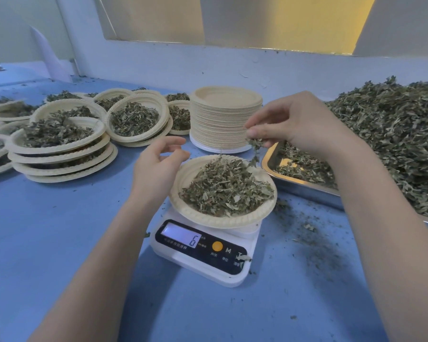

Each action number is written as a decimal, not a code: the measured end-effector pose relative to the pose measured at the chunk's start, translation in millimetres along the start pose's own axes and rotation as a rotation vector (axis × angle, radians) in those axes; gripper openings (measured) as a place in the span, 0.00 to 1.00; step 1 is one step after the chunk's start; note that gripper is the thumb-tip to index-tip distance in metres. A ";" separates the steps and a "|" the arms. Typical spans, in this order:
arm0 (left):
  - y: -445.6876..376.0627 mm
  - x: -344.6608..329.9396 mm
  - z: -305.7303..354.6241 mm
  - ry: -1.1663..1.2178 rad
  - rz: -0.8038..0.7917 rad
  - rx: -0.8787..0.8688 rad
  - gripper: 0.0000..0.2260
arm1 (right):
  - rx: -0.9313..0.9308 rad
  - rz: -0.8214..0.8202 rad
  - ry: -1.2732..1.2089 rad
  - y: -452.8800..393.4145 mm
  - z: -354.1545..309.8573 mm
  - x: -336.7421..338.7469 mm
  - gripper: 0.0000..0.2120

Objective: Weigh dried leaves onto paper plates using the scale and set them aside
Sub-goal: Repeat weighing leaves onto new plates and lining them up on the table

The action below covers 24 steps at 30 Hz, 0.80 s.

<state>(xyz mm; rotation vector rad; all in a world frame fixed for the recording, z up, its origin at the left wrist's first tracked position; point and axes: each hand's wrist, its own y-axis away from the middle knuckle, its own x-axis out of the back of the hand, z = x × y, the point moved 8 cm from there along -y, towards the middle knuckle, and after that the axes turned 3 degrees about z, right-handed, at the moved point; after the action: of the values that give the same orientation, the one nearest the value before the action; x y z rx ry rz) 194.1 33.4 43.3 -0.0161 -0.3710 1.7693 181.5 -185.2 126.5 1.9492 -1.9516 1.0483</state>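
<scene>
— Blue table [59,243], big leaf heap [393,144] far right; where's the plate [195,215]?

— On the scale [203,257], centre. Right hand [299,124] pinches leaves [255,144] above its far rim; left hand [156,164], fingers loose and empty, hovers just beside its left edge, nearer.

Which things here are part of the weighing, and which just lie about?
In use: scale, plate on it, leaf pinch in right hand, left hand, leaf tray, spare plates, filled plates.
Lying about: spilled crumbs.
</scene>
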 end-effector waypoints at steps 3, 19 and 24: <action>2.1 -0.1 2.3 0.003 -0.005 -0.005 0.08 | 0.021 0.086 -0.057 -1.1 0.4 11.3 0.04; 1.3 -0.5 1.0 -0.007 -0.004 -0.006 0.08 | 0.003 0.234 0.006 -3.9 20.2 36.2 0.05; 1.3 -3.0 -0.3 -0.010 -0.011 0.009 0.08 | 0.003 0.223 0.034 -3.8 19.3 33.7 0.05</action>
<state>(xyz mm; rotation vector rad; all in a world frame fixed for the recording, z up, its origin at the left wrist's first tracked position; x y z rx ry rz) 193.7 30.4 42.2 0.0015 -0.3696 1.7603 187.7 -223.1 133.6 1.7326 -2.1876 1.1283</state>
